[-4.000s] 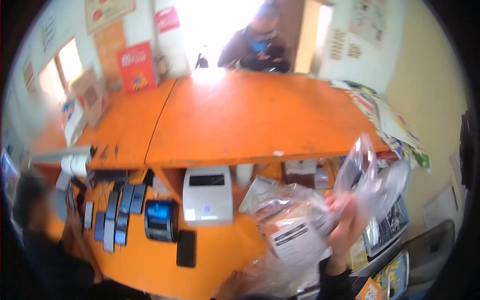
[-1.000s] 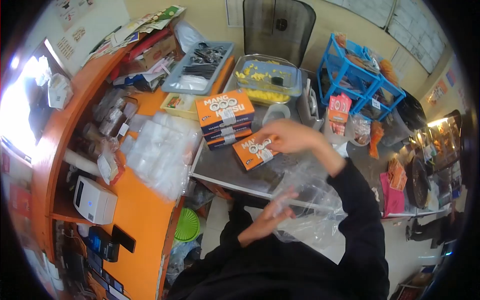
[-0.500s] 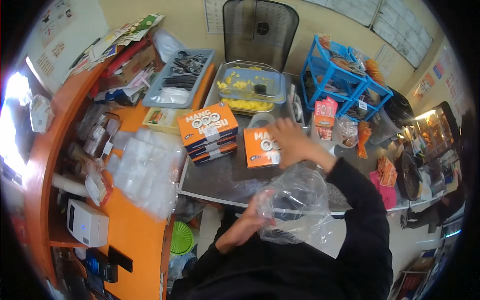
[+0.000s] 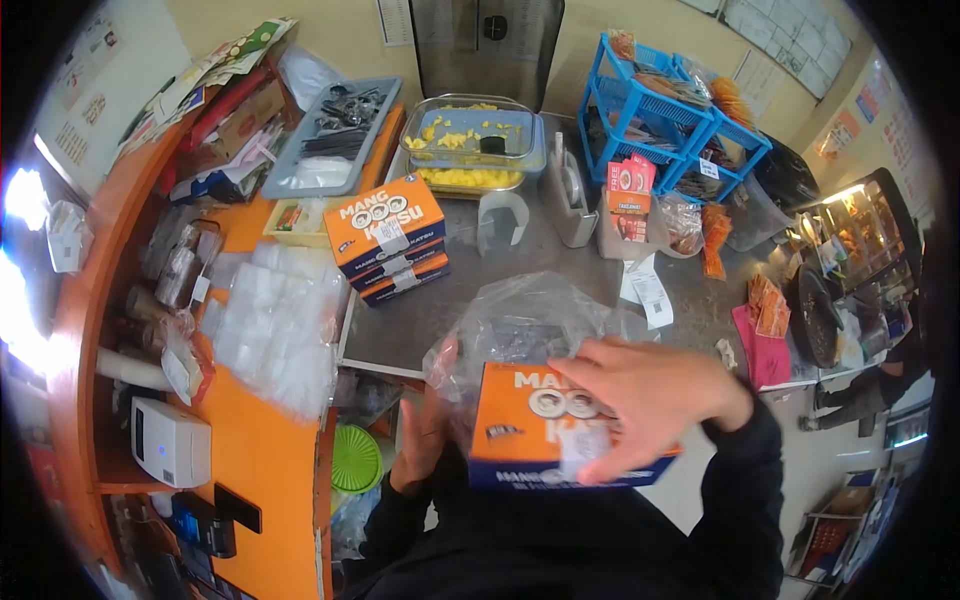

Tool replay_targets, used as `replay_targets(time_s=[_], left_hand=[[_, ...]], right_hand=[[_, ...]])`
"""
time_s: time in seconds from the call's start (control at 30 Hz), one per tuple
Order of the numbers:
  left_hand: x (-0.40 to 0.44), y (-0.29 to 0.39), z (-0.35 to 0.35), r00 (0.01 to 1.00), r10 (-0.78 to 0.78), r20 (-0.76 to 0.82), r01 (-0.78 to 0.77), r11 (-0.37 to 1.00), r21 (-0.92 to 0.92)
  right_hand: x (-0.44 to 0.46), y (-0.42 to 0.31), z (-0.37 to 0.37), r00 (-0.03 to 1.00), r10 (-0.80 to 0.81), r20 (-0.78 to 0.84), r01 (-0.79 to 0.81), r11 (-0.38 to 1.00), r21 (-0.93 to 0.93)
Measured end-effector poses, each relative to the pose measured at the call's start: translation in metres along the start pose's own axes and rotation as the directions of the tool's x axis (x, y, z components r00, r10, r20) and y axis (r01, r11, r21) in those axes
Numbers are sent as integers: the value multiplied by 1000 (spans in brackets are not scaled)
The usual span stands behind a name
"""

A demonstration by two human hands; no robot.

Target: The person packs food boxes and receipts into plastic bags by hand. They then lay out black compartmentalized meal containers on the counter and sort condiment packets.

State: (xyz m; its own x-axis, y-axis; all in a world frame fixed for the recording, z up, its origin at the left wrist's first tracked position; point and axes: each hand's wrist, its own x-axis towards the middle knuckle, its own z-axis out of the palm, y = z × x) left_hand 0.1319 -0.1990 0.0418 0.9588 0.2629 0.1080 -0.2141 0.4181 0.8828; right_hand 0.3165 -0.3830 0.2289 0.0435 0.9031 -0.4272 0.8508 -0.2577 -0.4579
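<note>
My right hand (image 4: 655,400) grips an orange and navy takeaway box (image 4: 525,410) from above, its fingers spread over the lid and down the front side. The box is close to my body, in front of a clear plastic bag (image 4: 520,315). On the left, my left hand (image 4: 425,435) holds the side of the bag, with some fingers behind the film. The bag's mouth is partly hidden by the box. A stack of similar takeaway boxes (image 4: 392,235) stands on the metal counter (image 4: 400,330), beyond the bag to the left.
Behind the stack are glass trays of yellow food (image 4: 470,178) and a cutlery tray (image 4: 270,180). Blue racks (image 4: 625,125) with packets stand at the back right. A paper receipt (image 4: 650,297) lies on the counter. Piled clear bags (image 4: 280,330) cover part of the orange desk on the left.
My right hand has lifted the single box off the counter and brought it toward my body, in front of the bag. The receipt is now uncovered. My left hand has shifted left with the bag.
</note>
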Motion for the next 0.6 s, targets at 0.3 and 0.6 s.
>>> replay_targets(time_s=[0.3,0.6], left_hand=[[-16,-16,17,989,57,-138,-4,933,359],[69,-123,9,968,24,251,-249,252,935]], right_hand=[[137,105,175,584,543,-604,-668,744,23],[176,162,214,265,845,-465,-812,455,366]])
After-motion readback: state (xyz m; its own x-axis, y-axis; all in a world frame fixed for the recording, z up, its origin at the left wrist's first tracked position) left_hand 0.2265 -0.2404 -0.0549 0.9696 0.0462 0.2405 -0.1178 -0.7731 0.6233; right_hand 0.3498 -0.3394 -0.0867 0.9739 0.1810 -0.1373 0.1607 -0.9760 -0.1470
